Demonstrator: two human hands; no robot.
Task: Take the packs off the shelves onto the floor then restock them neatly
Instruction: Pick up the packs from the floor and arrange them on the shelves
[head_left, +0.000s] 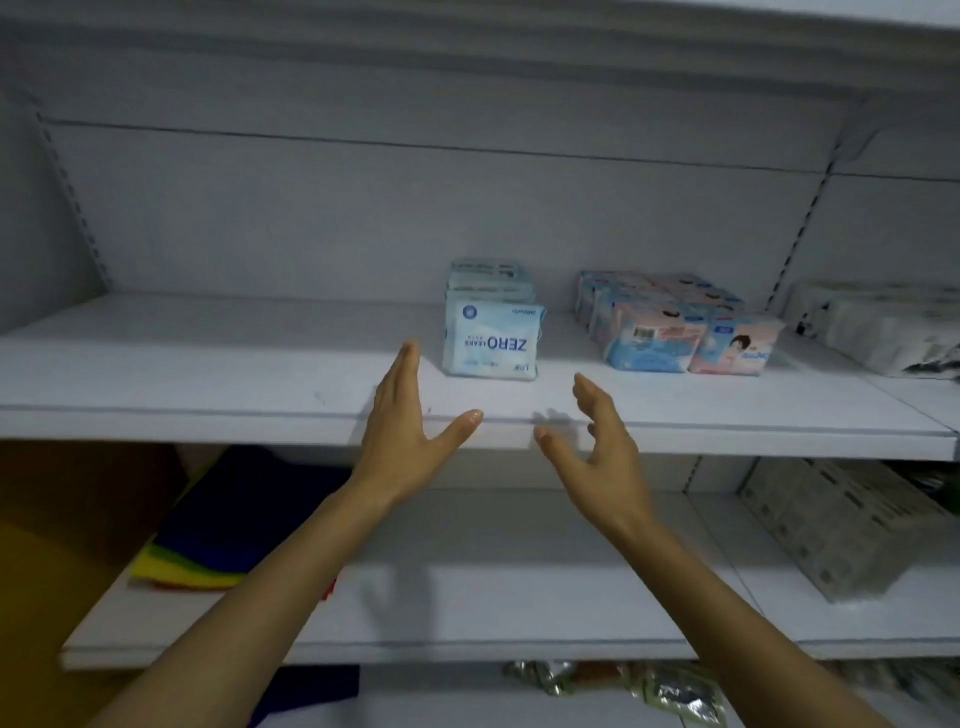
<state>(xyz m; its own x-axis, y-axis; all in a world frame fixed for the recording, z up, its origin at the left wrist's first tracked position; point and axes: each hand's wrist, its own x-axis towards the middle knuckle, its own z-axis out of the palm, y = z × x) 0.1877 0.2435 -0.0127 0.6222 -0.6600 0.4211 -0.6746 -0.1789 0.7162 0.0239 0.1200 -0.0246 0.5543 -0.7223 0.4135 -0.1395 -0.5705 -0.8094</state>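
Standing on the upper shelf (208, 374) are seen one row of pale-blue ZERO packs (491, 343), upside down, and, right of it, two rows of pink-and-blue packs (675, 332); counts per row cannot be told. The left hand (405, 431) and right hand (597, 441) are held released, empty, at the near edge.

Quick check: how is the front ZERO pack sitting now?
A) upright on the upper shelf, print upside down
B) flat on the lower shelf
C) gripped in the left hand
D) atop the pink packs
A: the ZERO pack stands on the upper shelf with inverted lettering; left hand and right hand are open, not touching it.
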